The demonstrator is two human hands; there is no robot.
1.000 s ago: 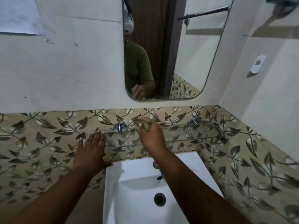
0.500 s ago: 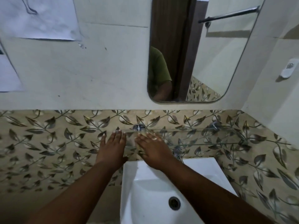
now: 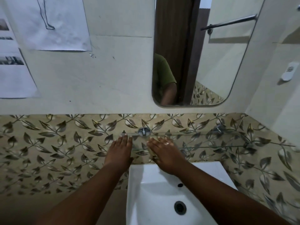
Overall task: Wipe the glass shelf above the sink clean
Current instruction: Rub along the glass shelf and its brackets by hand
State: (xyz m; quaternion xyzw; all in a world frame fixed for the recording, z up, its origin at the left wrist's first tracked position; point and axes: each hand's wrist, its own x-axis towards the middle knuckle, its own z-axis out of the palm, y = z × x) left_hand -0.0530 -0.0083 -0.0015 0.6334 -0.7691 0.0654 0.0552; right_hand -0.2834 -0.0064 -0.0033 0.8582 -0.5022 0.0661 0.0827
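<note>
Glass shelf ran along the leaf-patterned tile above the sink, clear enough that only its front edge and two chrome brackets marked it out. There was only the head view to go on.

In it, the left hand lay flat against the tile at the shelf's left end, fingers straight and close together, holding nothing; it seemed to be steadying the person. The right hand pressed palm down on the shelf's left part, just right of the near bracket. Its fingers were spread slightly and flattened over a pale yellowish cloth, of which only the edges showed beside the hand. That hand was a little blurred, so the exact hold on the cloth was hard to make out; it looked pinned under the palm and not gripped.

As for progress, wiping appeared to be under way at the left portion. The glass was too transparent to show which parts were clean. The long stretch to the right, toward the far bracket and the corner, lay well apart from the cloth and probably remained to be covered.

Above, a mirror reflected a green sleeve.
</note>
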